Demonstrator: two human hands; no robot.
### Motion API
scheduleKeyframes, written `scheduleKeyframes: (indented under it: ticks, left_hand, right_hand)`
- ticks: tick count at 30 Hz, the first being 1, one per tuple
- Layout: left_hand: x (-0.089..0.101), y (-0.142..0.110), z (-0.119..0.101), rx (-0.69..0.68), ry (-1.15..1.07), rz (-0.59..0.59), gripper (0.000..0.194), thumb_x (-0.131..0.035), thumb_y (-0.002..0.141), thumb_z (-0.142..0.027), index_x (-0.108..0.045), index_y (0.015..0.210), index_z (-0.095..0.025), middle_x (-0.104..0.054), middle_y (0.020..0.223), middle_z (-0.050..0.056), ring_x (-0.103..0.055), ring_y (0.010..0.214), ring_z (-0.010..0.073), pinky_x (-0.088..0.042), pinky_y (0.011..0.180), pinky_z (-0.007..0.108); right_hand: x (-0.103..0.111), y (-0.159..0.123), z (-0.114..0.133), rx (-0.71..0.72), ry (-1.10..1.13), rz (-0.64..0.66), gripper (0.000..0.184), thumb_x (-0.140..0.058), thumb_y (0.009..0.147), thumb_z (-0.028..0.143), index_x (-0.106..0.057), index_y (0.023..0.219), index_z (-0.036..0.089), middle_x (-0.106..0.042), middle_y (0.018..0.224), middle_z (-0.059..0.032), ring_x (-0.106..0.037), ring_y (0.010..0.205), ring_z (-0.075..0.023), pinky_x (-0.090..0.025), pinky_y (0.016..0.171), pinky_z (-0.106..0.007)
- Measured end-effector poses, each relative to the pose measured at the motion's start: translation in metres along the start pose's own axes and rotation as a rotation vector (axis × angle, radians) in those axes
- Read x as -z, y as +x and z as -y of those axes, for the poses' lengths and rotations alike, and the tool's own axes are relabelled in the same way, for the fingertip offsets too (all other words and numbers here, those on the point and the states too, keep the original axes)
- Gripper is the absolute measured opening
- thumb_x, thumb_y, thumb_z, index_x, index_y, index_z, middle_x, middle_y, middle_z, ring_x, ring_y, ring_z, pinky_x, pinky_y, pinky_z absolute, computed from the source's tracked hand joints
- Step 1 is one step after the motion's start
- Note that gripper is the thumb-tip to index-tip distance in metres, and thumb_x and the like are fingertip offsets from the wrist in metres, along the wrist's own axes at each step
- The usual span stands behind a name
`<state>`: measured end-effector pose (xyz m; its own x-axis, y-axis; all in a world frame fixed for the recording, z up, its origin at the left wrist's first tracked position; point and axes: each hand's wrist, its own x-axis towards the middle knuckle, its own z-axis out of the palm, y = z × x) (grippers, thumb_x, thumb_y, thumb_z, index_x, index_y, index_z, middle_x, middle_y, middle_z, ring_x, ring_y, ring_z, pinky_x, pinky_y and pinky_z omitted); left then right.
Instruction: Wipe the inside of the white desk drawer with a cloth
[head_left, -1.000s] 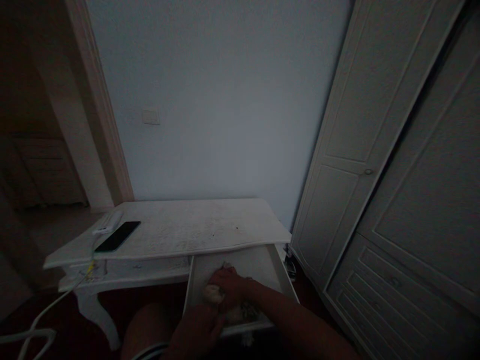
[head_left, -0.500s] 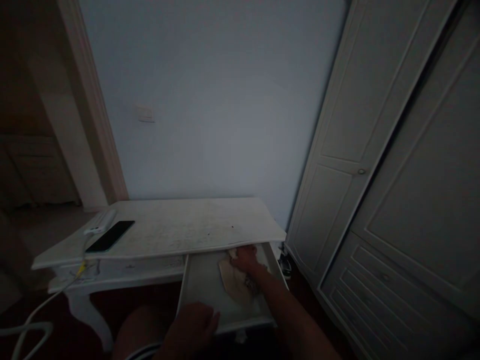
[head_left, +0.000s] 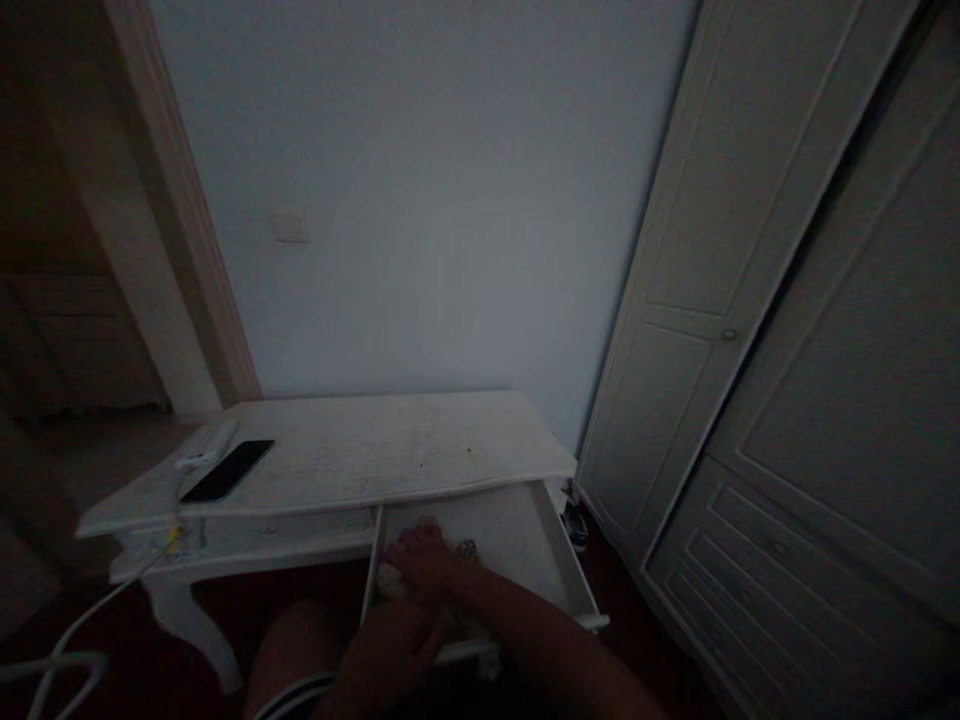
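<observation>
The white drawer [head_left: 566, 560] is pulled out from under the right side of the white table [head_left: 390, 430]. Inside it, toward the left wall, my right hand [head_left: 424, 560] is bent over a crumpled pale cloth [head_left: 390, 582] and presses it to the drawer bottom. A patterned fold of the cloth shows beside the wrist; the rest is hidden beneath my hand and forearm. My left hand [head_left: 397, 635] is curled at the drawer's front left corner, its fingers mostly in shadow.
A dark phone [head_left: 229, 470] lies on the table's left end beside a white device [head_left: 210, 445] with a cable [head_left: 97, 605] hanging down. A wardrobe [head_left: 675, 400] stands close on the right. Dark shoes [head_left: 575, 525] are on the floor between it and the table.
My right hand has swept the cloth from the right and back of the drawer to its left side. My left hand stays near the front left corner.
</observation>
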<state>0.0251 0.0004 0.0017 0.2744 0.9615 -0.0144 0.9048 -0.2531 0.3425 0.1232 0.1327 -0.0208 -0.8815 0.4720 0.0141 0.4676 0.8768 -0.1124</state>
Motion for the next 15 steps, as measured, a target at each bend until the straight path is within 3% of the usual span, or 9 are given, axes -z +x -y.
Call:
scheduleKeyframes:
  ticks: [3, 7, 10, 15]
  left_hand:
    - [0.002, -0.001, -0.002, -0.013, 0.017, -0.015, 0.049, -0.038, 0.108, -0.048, -0.078, 0.095, -0.023, -0.08, 0.097, 0.009, -0.074, 0.092, 0.0253, -0.047, 0.08, 0.034]
    - [0.007, -0.003, -0.006, 0.027, 0.026, 0.02, 0.047, -0.037, 0.107, -0.044, -0.077, 0.093, -0.024, -0.08, 0.097, 0.007, -0.073, 0.093, 0.0248, -0.046, 0.082, 0.034]
    - [0.009, -0.004, -0.009, 0.073, 0.06, 0.045, 0.05, -0.036, 0.108, -0.047, -0.077, 0.092, -0.024, -0.08, 0.096, 0.007, -0.073, 0.094, 0.0251, -0.046, 0.083, 0.034]
    - [0.005, -0.003, -0.007, 0.061, 0.098, 0.019, 0.051, -0.035, 0.109, -0.049, -0.077, 0.094, -0.023, -0.079, 0.097, 0.008, -0.072, 0.095, 0.0251, -0.046, 0.087, 0.035]
  right_hand:
    - [0.004, -0.027, -0.01, 0.161, -0.049, 0.031, 0.049, -0.066, 0.097, 0.039, -0.055, 0.143, 0.029, -0.063, 0.138, -0.0148, -0.059, 0.126, -0.0333, -0.038, 0.111, -0.061]
    - [0.016, -0.065, -0.036, 0.168, -0.035, 0.067, 0.062, -0.074, 0.088, 0.036, -0.053, 0.146, 0.029, -0.06, 0.142, -0.0139, -0.054, 0.132, -0.0337, -0.034, 0.114, -0.057]
    - [0.025, -0.09, -0.063, 0.028, 0.017, 0.082, 0.075, -0.08, 0.08, 0.038, -0.051, 0.149, 0.029, -0.056, 0.147, -0.0148, -0.051, 0.135, -0.0359, -0.032, 0.114, -0.056]
    - [0.031, -0.118, -0.1, -0.439, 0.147, -0.031, 0.081, -0.085, 0.072, 0.038, -0.053, 0.146, 0.031, -0.054, 0.149, -0.0138, -0.048, 0.138, -0.0385, -0.031, 0.113, -0.057]
